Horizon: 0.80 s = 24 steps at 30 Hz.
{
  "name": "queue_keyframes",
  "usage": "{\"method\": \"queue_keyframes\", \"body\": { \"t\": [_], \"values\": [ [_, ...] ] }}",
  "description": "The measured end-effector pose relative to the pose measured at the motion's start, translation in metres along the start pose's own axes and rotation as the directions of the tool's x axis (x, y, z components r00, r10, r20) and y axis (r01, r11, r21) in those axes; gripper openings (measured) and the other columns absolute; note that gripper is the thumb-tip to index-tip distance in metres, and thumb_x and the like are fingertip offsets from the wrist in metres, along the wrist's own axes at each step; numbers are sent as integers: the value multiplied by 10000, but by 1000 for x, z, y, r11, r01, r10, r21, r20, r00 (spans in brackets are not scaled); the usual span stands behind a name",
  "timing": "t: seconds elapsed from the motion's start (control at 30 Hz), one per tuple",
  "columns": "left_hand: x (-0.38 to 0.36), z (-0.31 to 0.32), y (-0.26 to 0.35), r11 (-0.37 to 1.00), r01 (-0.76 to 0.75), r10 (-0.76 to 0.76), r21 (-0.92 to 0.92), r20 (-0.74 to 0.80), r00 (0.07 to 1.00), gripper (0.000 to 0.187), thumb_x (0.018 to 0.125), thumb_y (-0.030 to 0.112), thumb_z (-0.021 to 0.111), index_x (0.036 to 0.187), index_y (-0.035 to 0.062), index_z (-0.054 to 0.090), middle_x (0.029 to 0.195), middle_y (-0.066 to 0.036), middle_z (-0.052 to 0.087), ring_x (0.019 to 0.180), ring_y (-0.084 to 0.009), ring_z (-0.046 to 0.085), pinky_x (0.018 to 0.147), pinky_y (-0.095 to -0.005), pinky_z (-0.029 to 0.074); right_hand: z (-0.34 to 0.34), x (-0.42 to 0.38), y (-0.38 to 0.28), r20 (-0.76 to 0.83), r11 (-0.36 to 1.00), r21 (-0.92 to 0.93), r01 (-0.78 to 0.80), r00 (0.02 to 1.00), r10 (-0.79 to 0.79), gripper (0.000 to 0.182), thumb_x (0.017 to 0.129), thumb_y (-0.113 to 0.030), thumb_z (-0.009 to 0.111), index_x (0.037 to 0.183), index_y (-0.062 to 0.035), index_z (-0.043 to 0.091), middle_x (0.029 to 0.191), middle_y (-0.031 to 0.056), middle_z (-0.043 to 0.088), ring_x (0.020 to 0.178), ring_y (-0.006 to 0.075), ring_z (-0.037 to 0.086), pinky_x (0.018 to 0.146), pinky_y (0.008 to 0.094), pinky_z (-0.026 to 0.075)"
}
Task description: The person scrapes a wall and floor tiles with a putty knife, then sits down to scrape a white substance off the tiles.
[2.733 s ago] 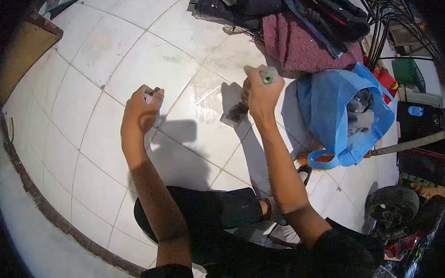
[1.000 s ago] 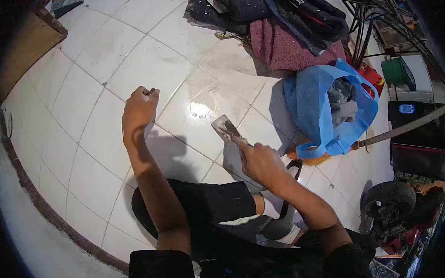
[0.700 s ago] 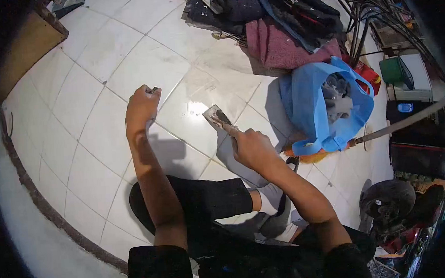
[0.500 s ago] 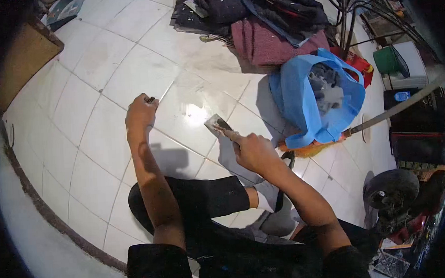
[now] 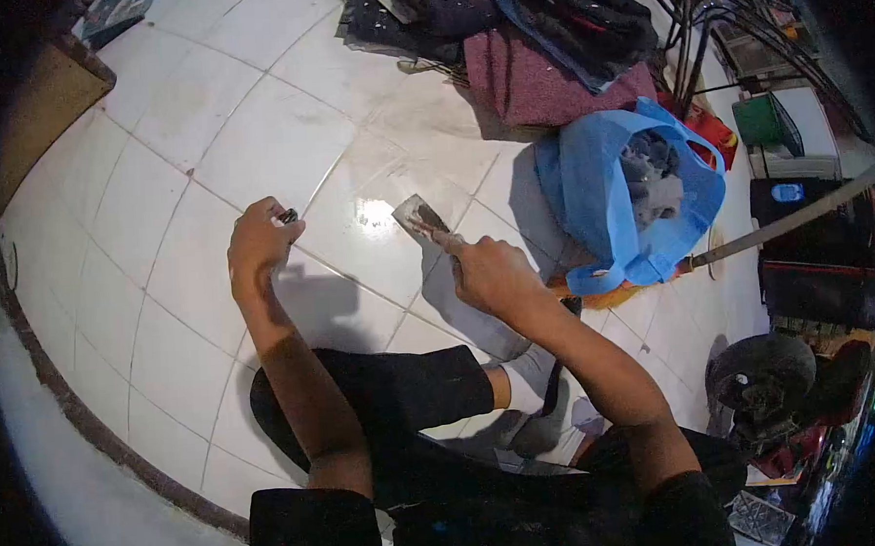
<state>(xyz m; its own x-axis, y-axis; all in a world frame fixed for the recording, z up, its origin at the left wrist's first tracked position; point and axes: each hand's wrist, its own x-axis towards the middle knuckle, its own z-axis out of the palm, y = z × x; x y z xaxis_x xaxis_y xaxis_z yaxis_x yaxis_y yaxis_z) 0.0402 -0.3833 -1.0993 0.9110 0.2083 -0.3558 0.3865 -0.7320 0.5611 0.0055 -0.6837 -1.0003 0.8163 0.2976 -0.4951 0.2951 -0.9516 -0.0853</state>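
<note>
My right hand (image 5: 496, 275) is closed round the handle of a flat scraper (image 5: 420, 218), whose wide, stained blade points up and left over the white tiled floor (image 5: 357, 208). To the left, my left hand (image 5: 260, 244) is curled round a small dark object (image 5: 288, 216), too small to make out, which shows between thumb and fingers. A blue bag (image 5: 590, 178) with grey cloth (image 5: 653, 181) inside stands to the right of the scraper.
Dark clothes (image 5: 583, 23) and a maroon cloth (image 5: 536, 78) lie at the top. A broom (image 5: 787, 221) reaches right from beside the bag. Black wheel (image 5: 762, 371) at the right; cardboard box (image 5: 50, 119) at upper left. My crossed legs (image 5: 413, 391) are below.
My left hand has moved slightly left and down. The scraper in my right hand has shifted a little up and left. The camera view has moved slightly.
</note>
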Motion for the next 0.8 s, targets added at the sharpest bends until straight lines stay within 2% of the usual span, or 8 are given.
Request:
{"method": "queue_keyframes", "body": {
  "t": [0.1,0.27,0.37,0.53,0.63,0.67,0.77,0.8],
  "values": [
    [-7,-15,24,991,126,-123,-52,68,990,350,685,263,759,899,5,660,913,-179,677,838,-286,660,754,-368,509,-10,7,3,3,999,21,48,999,-48,478,828,-137,521,1303,-89,519,796,223,658,717,375,674,663,465,554],
    [-4,-4,15,1000,-10,9,-17,-23,1000,298,690,219,744,873,0,657,911,-169,673,806,-315,650,742,-377,505,2,4,16,-113,987,115,108,989,-95,491,846,-121,531,1333,-181,535,714,268,630,672,437,638,654,525,522],
    [-4,5,18,990,-138,140,33,-110,984,291,679,214,750,869,11,664,924,-172,665,801,-320,645,738,-377,500,13,-14,22,-122,985,148,89,990,-71,490,847,-121,530,1333,-187,533,709,263,630,667,434,636,650,534,514],
    [-6,7,32,989,41,-39,-145,17,999,287,667,208,774,851,22,655,875,-153,652,720,-264,636,674,-365,495,33,-67,27,-3,994,112,7,1000,-7,537,830,-158,557,1362,-178,490,748,231,646,701,396,659,651,498,537],
    [2,15,26,995,-38,33,-95,-54,998,303,659,210,784,850,15,654,825,-160,658,722,-264,641,662,-378,495,35,-89,16,50,995,88,-45,998,41,574,812,-160,577,1374,-154,463,778,204,660,729,380,672,655,476,554],
    [1,14,27,998,-38,35,-40,-59,998,325,677,278,795,895,77,661,835,-109,694,782,-286,665,722,-402,506,39,-90,10,43,992,98,-79,996,75,567,809,-159,581,1364,-147,468,792,205,662,740,381,673,661,478,554],
    [-6,19,35,996,-92,89,-8,-143,986,295,686,228,761,857,10,661,879,-162,686,778,-306,659,690,-404,505,40,-85,-7,42,985,139,-101,994,96,508,821,-154,568,1324,-132,502,855,226,666,791,398,671,708,496,550],
    [-8,20,37,996,-91,88,-12,-127,988,307,685,251,769,879,35,669,902,-146,688,813,-303,658,713,-406,508,45,-79,-8,16,984,158,-84,996,82,523,816,-155,567,1335,-139,507,848,238,667,779,407,670,711,505,547]
  ]
}}
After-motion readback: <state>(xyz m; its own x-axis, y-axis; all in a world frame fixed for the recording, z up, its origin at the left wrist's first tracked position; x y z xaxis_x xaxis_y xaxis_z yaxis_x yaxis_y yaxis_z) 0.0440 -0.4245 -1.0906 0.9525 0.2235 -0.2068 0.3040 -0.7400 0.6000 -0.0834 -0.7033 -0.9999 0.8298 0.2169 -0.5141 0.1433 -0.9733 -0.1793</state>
